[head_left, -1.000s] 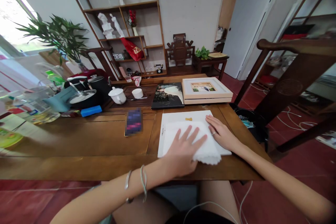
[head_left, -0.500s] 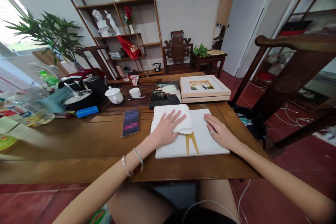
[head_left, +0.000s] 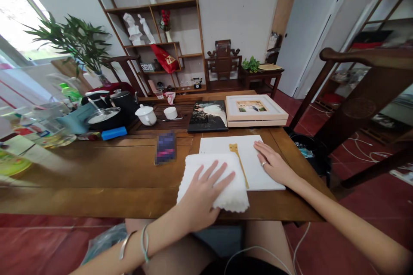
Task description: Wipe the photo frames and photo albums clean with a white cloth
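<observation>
My left hand lies flat with spread fingers on a white cloth with a scalloped edge. The cloth covers the lower left of a white flat panel, perhaps an album or board, and hangs past its front edge. A gold strip with a wider top shows on the panel, partly hidden by the cloth. With fingers stretched out, my right hand rests on the panel's right side and wears a ring.
Behind the panel lie a dark picture panel and a stacked pale photo frame. A blurred-out dark rectangle is on the table. Further left stand a white lidded cup, a blue box and several bottles.
My left hand has slid the cloth down toward the table's front edge, uncovering the top of the gold strip. My right hand stays on the panel. The view has shifted slightly left.
</observation>
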Demonstrator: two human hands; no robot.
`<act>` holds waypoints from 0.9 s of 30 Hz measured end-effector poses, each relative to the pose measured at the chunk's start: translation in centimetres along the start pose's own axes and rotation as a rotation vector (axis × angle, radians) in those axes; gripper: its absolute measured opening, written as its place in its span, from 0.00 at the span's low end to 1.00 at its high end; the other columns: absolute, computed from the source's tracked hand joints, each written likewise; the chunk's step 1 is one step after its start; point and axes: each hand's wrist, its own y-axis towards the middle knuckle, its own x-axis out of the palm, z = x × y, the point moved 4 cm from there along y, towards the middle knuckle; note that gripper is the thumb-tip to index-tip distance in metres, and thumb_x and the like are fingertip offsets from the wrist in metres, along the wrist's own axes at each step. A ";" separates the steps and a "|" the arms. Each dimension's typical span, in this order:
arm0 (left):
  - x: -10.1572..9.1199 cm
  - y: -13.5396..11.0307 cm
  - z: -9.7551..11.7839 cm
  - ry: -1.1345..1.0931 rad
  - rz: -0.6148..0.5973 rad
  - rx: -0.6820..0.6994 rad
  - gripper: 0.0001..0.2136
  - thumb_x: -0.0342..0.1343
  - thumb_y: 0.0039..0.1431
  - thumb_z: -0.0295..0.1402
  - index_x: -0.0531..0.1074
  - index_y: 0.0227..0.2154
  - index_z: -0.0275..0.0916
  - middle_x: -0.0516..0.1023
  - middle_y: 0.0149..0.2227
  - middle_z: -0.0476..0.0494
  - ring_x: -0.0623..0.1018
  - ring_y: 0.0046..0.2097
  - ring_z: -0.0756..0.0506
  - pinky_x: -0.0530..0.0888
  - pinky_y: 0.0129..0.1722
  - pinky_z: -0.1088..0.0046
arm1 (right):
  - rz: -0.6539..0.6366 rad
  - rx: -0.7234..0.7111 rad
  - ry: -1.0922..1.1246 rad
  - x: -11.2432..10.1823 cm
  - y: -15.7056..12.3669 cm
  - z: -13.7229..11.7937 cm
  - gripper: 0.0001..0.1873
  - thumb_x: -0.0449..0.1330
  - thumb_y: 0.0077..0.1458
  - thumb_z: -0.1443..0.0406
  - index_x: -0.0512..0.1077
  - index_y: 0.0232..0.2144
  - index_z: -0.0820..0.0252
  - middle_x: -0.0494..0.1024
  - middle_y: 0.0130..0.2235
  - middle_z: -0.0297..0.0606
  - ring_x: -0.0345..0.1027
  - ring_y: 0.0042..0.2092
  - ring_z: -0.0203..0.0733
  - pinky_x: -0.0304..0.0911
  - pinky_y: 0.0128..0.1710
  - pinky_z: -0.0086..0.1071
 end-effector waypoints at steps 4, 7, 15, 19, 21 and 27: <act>-0.7 3.5 -4.3 0.039 0.084 -0.092 0.39 0.51 0.51 0.27 0.47 0.67 0.46 0.45 0.70 0.45 0.45 0.69 0.37 0.50 0.64 0.46 | 0.005 0.004 0.008 0.0 0.0 -0.1 0.24 0.46 0.63 0.61 0.67 0.57 0.63 0.66 0.61 0.50 0.55 0.64 0.52 0.52 0.64 0.53; -0.9 5.8 -6.7 0.070 0.165 -0.139 0.36 0.51 0.55 0.30 0.48 0.67 0.44 0.46 0.69 0.42 0.47 0.69 0.36 0.51 0.63 0.46 | 0.010 0.007 0.025 -0.1 0.0 -0.1 0.24 0.46 0.63 0.61 0.67 0.57 0.63 0.66 0.61 0.50 0.56 0.64 0.52 0.52 0.64 0.54; -1.4 8.7 -6.7 0.117 0.173 -0.211 0.31 0.49 0.60 0.31 0.50 0.66 0.42 0.50 0.68 0.37 0.53 0.67 0.32 0.56 0.60 0.46 | 0.018 -0.003 0.046 -0.1 0.0 0.0 0.23 0.47 0.63 0.60 0.67 0.57 0.58 0.67 0.61 0.46 0.56 0.64 0.52 0.52 0.64 0.55; -1.5 6.3 -4.3 0.186 0.141 -0.284 0.31 0.51 0.58 0.31 0.53 0.65 0.37 0.56 0.66 0.30 0.61 0.62 0.29 0.62 0.55 0.47 | 0.012 0.003 0.048 -0.1 0.0 -0.1 0.24 0.47 0.63 0.60 0.67 0.57 0.60 0.67 0.61 0.47 0.55 0.64 0.52 0.52 0.64 0.55; -1.4 4.3 -2.9 0.218 0.109 -0.307 0.33 0.53 0.56 0.30 0.54 0.65 0.36 0.57 0.65 0.28 0.62 0.61 0.28 0.64 0.54 0.47 | 0.008 0.009 0.050 -0.1 0.0 -0.1 0.24 0.47 0.63 0.60 0.67 0.57 0.60 0.67 0.61 0.48 0.55 0.65 0.52 0.52 0.64 0.55; -1.0 -1.4 -0.4 0.217 0.094 -0.160 0.37 0.53 0.49 0.25 0.53 0.65 0.40 0.55 0.67 0.37 0.57 0.65 0.32 0.63 0.58 0.52 | 0.021 0.019 0.040 0.1 0.0 0.2 0.24 0.47 0.62 0.61 0.68 0.57 0.60 0.67 0.61 0.47 0.56 0.64 0.51 0.52 0.64 0.54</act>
